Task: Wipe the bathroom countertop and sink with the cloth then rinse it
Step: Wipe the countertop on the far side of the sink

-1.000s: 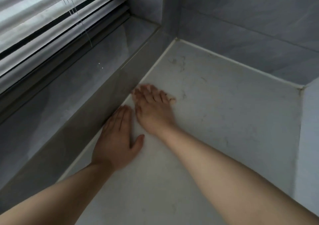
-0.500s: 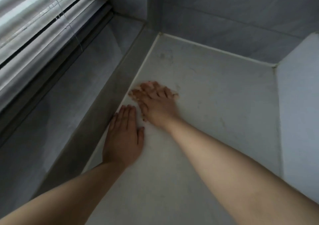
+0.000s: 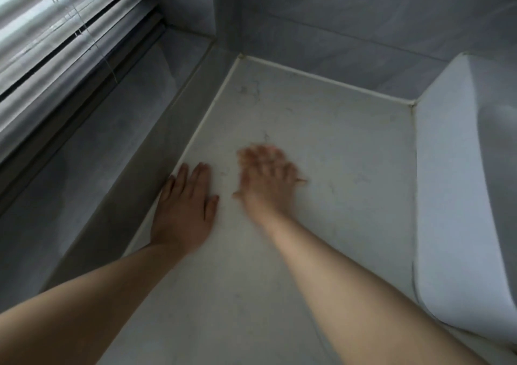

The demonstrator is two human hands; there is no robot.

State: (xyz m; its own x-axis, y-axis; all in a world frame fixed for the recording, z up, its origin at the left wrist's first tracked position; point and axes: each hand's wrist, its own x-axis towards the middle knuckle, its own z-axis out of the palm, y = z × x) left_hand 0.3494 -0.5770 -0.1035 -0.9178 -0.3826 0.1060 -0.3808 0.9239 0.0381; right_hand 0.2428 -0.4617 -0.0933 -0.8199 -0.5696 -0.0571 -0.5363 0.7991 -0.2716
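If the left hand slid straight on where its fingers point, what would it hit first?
Probably the back wall near the corner. The left hand lies flat on the counter, fingers about parallel to the ledge, so it might graze that first.

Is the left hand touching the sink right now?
No, the left hand lies flat on the countertop along its window-side edge, well apart from the sink on the right.
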